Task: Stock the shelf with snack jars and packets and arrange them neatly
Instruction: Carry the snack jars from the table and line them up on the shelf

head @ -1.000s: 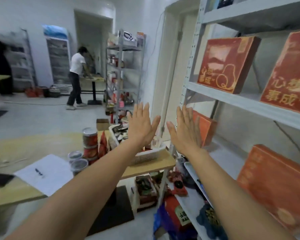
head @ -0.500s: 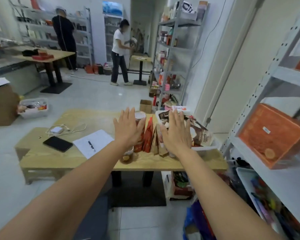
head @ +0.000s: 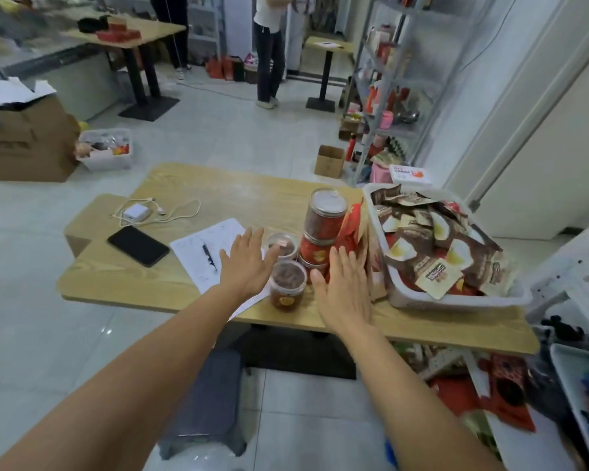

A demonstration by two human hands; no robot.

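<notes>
Both my hands, left (head: 245,266) and right (head: 346,294), are flat and empty. The jar stack (head: 323,232) between them looks tippable; a careless reach could topple it.

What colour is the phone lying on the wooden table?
Black: the flat rectangular phone has a dark, glossy face, seen in the head view.

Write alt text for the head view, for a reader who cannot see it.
Two open, empty hands, left hand and right hand, reach over a wooden table toward snack jars. A white basket heaped with packets sits right of the jars; a phone and paper lie left.
</notes>
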